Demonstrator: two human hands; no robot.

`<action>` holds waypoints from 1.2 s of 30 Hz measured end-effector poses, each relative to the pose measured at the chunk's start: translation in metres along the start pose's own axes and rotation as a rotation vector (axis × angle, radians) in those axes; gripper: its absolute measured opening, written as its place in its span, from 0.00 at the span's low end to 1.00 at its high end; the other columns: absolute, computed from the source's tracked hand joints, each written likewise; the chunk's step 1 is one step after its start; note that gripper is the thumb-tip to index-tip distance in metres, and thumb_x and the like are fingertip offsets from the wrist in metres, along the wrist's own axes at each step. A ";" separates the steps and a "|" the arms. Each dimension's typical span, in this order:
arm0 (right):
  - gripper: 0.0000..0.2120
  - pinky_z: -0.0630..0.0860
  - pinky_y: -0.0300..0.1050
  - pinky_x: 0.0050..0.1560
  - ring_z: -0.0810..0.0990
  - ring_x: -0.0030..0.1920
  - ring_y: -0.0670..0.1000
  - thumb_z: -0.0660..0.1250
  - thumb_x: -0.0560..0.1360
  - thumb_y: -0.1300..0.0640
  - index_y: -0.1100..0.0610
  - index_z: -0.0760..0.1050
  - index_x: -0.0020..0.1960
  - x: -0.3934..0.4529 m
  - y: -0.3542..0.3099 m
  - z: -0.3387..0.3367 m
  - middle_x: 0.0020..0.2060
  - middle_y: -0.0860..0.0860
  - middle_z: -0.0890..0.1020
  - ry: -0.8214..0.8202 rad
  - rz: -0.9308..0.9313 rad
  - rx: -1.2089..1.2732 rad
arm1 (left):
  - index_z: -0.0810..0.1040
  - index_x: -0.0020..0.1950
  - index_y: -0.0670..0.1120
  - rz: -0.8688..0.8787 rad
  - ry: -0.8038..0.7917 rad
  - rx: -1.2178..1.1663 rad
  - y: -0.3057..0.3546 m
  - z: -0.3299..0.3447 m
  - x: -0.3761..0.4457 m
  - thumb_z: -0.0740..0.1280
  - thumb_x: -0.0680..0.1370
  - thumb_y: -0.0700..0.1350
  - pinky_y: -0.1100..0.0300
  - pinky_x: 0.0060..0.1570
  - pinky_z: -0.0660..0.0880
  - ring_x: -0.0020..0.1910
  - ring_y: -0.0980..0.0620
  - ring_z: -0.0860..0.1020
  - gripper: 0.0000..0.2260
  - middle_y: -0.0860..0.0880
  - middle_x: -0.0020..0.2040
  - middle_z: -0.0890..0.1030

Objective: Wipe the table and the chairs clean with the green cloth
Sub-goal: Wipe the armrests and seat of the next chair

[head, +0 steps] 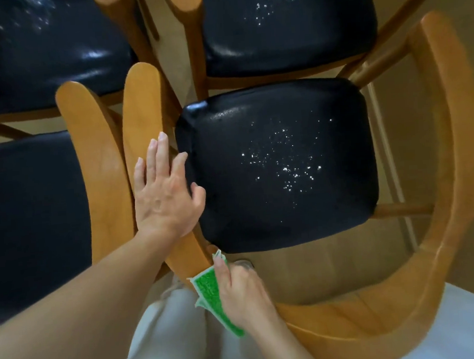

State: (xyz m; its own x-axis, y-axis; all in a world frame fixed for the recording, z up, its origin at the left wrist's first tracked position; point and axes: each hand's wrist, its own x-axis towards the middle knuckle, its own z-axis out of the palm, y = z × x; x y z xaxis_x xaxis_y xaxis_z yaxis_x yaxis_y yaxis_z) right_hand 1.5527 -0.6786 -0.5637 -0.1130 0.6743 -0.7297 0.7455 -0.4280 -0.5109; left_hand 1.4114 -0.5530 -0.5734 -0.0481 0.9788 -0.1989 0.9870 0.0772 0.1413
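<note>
At six o'clock in the head view, the right hand (242, 294) has its fingers curled round the folded green cloth (210, 293) and presses it against the lower end of the wooden armrest (144, 113), where that rail bends toward the curved backrest (444, 193). The left hand (165, 195) lies at about nine o'clock from the black seat (279, 165), fingers straight and slightly spread, palm flat on the same armrest, holding nothing (it seems to steady the chair).

The step in hand looks like wiping the wooden frame. To do it well, I would keep the cloth wrapped over the top and inner face of the rail so both get cleaned in one pass, and draw it along the grain toward twelve o'clock, lifting the left hand out of the way as the cloth nears it. The seat carries a scatter of white specks (285, 162) near its middle, and the seat of the far chair (283, 22) at twelve o'clock shows the same, so those surfaces likely remain to be done. Gathering the specks inward with a folded, clean face should keep them from falling to the floor (315, 269).
</note>
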 end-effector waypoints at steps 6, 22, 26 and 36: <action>0.29 0.62 0.34 0.23 0.71 0.23 0.40 0.47 0.80 0.38 0.54 0.66 0.28 0.011 0.007 -0.013 0.21 0.46 0.73 -0.086 0.095 0.256 | 0.68 0.70 0.50 -0.010 -0.029 0.020 0.002 -0.002 0.001 0.58 0.74 0.55 0.46 0.75 0.47 0.78 0.46 0.45 0.24 0.43 0.79 0.50; 0.28 0.81 0.57 0.49 0.85 0.46 0.57 0.53 0.79 0.36 0.53 0.84 0.46 0.085 -0.007 -0.068 0.45 0.58 0.86 -0.106 0.380 0.855 | 0.72 0.66 0.48 0.016 0.002 0.034 -0.001 0.003 0.002 0.58 0.75 0.55 0.46 0.73 0.49 0.78 0.44 0.52 0.22 0.41 0.78 0.56; 0.30 0.82 0.59 0.47 0.85 0.46 0.57 0.52 0.79 0.35 0.56 0.83 0.47 0.111 -0.022 -0.105 0.45 0.57 0.85 0.094 0.290 0.798 | 0.74 0.65 0.47 0.015 -0.029 0.029 0.000 0.000 0.001 0.59 0.74 0.54 0.46 0.73 0.48 0.78 0.44 0.51 0.22 0.41 0.78 0.55; 0.30 0.67 0.44 0.31 0.74 0.29 0.48 0.45 0.79 0.38 0.55 0.69 0.29 0.198 -0.046 -0.172 0.25 0.48 0.75 0.469 -0.126 -0.045 | 0.68 0.71 0.45 0.011 0.005 -0.262 -0.003 -0.018 0.009 0.65 0.71 0.50 0.51 0.71 0.54 0.74 0.46 0.60 0.28 0.43 0.74 0.66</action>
State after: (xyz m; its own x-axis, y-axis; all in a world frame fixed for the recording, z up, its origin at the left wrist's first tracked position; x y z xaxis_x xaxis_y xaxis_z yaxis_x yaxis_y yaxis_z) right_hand 1.6094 -0.4218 -0.6069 0.0958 0.9221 -0.3748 0.7738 -0.3059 -0.5547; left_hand 1.4057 -0.5409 -0.5584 -0.0393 0.9807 -0.1915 0.9139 0.1128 0.3899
